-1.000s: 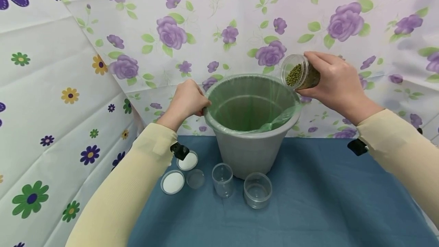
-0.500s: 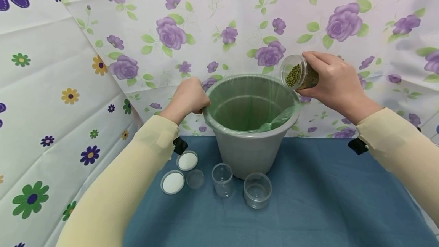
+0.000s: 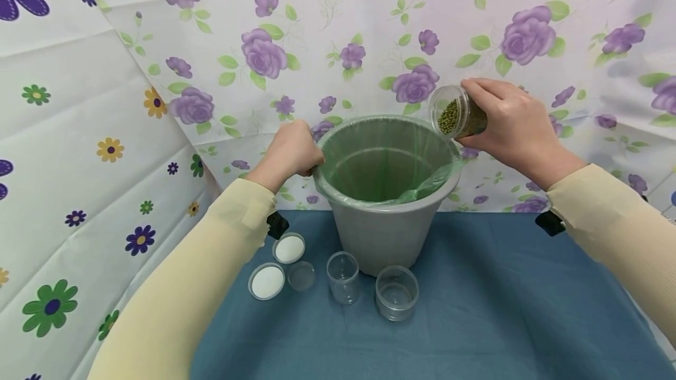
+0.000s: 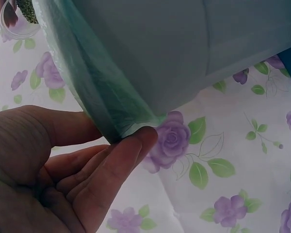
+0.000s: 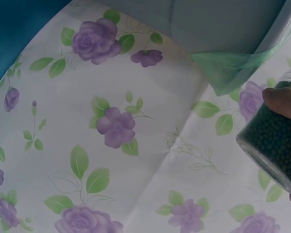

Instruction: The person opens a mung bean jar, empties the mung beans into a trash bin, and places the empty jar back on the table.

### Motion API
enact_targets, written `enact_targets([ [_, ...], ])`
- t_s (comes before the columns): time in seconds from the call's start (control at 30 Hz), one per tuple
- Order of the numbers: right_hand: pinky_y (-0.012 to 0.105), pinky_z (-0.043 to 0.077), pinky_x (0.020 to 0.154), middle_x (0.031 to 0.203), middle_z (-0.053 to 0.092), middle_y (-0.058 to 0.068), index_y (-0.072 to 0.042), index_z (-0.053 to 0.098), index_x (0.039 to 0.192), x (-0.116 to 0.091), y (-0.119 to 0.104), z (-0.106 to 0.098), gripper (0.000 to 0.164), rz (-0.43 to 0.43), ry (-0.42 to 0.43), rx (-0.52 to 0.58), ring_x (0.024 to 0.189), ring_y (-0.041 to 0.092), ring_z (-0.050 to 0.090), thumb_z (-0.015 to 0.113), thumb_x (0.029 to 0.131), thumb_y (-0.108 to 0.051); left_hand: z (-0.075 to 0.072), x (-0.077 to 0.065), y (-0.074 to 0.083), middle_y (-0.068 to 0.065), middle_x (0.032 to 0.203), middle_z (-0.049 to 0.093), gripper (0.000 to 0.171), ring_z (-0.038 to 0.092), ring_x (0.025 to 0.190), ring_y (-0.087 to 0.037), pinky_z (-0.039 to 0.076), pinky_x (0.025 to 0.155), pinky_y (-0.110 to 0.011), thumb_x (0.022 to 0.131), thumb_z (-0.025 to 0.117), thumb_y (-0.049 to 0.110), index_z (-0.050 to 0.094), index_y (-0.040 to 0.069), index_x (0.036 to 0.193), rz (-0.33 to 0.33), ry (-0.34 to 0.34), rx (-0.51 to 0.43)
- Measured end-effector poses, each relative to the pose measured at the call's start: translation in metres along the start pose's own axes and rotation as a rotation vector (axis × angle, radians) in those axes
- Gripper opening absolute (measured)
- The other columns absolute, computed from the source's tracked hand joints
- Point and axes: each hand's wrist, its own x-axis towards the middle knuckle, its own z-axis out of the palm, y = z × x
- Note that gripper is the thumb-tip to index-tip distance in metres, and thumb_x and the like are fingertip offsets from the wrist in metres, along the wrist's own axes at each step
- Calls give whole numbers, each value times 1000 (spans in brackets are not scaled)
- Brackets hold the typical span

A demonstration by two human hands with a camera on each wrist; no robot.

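A grey trash bin (image 3: 382, 239) lined with a thin green plastic bag (image 3: 435, 180) stands on the blue cloth. At its left rim my left hand (image 3: 289, 154) pinches the bin's edge and the liner, thumb on one side and fingers on the other, as the left wrist view shows. My right hand (image 3: 514, 125) grips a clear jar (image 3: 477, 119) holding small green beans (image 3: 449, 117). This jar is tipped nearly on its side, its mouth facing left at the bin's right rim. The beans lie along the jar's lower wall; none are seen falling.
Two clear containers, one tall (image 3: 343, 279) and one wide (image 3: 396, 294), stand before the bin. Left of them lie two white-centred lids (image 3: 267, 282) and a clear lid (image 3: 301, 276). A flowered curtain (image 3: 338, 28) hangs close behind the bin.
My left forearm has shifted slightly, while the hand stays at the rim. The jar in my right hand has moved a little to the left.
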Motion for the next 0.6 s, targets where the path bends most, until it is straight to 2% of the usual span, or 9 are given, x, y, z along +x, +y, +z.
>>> enact_targets([
  [0.23, 54, 46, 94, 129, 57, 13, -11, 50, 136, 2, -1, 1, 92, -42, 24, -9, 116, 35, 54, 89, 52, -14, 1, -1, -2, -6, 48, 59, 20, 56, 41, -18, 37, 36, -24, 72, 58, 7, 54, 11, 53, 9, 2, -16],
  [0.6, 54, 46, 93, 129, 57, 14, -11, 51, 135, 2, -2, 0, 91, -65, 24, -27, 117, 36, 54, 89, 52, -13, 1, -2, 0, -5, 46, 55, 21, 51, 39, -18, 34, 36, -24, 72, 54, 4, 51, 13, 52, 20, 4, -25],
])
